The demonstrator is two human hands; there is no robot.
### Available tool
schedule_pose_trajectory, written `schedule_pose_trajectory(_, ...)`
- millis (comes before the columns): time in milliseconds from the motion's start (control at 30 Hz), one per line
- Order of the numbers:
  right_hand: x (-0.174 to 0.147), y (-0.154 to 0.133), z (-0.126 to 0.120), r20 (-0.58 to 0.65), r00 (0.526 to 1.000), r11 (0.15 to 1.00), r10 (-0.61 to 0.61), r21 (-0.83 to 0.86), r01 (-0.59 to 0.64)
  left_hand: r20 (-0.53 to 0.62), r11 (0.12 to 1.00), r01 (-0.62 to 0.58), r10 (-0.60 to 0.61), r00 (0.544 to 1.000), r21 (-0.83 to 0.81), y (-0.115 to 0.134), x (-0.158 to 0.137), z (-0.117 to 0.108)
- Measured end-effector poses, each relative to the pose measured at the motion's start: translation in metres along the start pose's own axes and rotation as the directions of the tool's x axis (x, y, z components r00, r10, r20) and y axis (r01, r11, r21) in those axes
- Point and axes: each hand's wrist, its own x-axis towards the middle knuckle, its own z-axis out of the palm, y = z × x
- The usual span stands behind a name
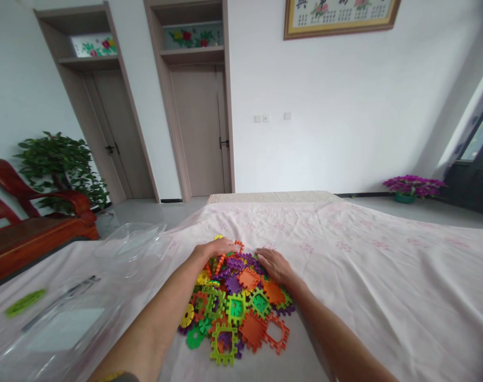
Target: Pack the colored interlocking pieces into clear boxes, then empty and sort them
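Observation:
A heap of plastic interlocking building pieces lies on the cloth in front of me, in orange, green, purple and yellow. Some are toothed squares, such as the lime square frame at the near edge; others are notched discs, such as the yellow disc at the left. My left hand rests at the heap's far left edge, fingers stretched toward the right. Along the far right edge lies my right hand, its fingers extended over purple pieces. Neither hand visibly grips a piece, though the undersides of both are hidden.
A pale floral cloth covers the surface. To the left are a clear plastic container, another clear plastic piece and a green item seen through plastic. Beyond stand a wooden chair, a leafy plant and purple flowers.

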Motion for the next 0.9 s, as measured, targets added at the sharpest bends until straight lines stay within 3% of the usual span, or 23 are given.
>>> schedule_pose_trajectory(100, -0.002, 0.007, 0.005, 0.044, 0.999, 1.000, 0.000, -0.030, 0.001, 0.036, 0.999, -0.017, 0.016, 0.999, 0.029, 0.017, -0.024, -0.002)
schedule_pose_trajectory(267, -0.001, -0.012, 0.005, 0.093, 0.979, 0.982, 0.180, 0.034, -0.184, -0.012, 0.995, 0.004, -0.003, 1.000, 0.095, 0.042, -0.070, -0.006)
schedule_pose_trajectory(400, -0.003, -0.050, -0.002, 0.082, 0.975, 0.972, 0.208, 0.092, -0.216, -0.127, 0.981, 0.119, -0.100, 0.987, 0.151, 0.057, -0.106, -0.002)
schedule_pose_trajectory(533, -0.006, -0.084, -0.003, 0.084, 0.954, 0.945, 0.288, 0.140, -0.297, -0.291, 0.950, 0.252, -0.193, 0.937, 0.182, 0.070, -0.142, 0.008)
schedule_pose_trajectory(633, -0.008, -0.102, 0.000, 0.082, 0.967, 0.935, 0.240, 0.250, -0.253, -0.436, 0.920, 0.352, -0.248, 0.865, 0.175, 0.081, -0.169, 0.021)
schedule_pose_trajectory(767, -0.014, -0.115, -0.001, 0.105, 0.988, 0.817, 0.114, 0.556, -0.153, -0.641, 0.853, 0.518, -0.363, 0.676, 0.062, 0.091, -0.201, 0.052)
schedule_pose_trajectory(833, -0.020, -0.116, -0.008, 0.100, 0.986, 0.753, 0.130, 0.637, -0.164, -0.681, 0.819, 0.573, -0.434, 0.590, -0.026, 0.091, -0.214, 0.071)
schedule_pose_trajectory(900, -0.029, -0.111, -0.018, 0.077, 0.976, 0.749, 0.203, 0.630, -0.205, -0.698, 0.798, 0.594, -0.483, 0.528, -0.103, 0.087, -0.224, 0.088)
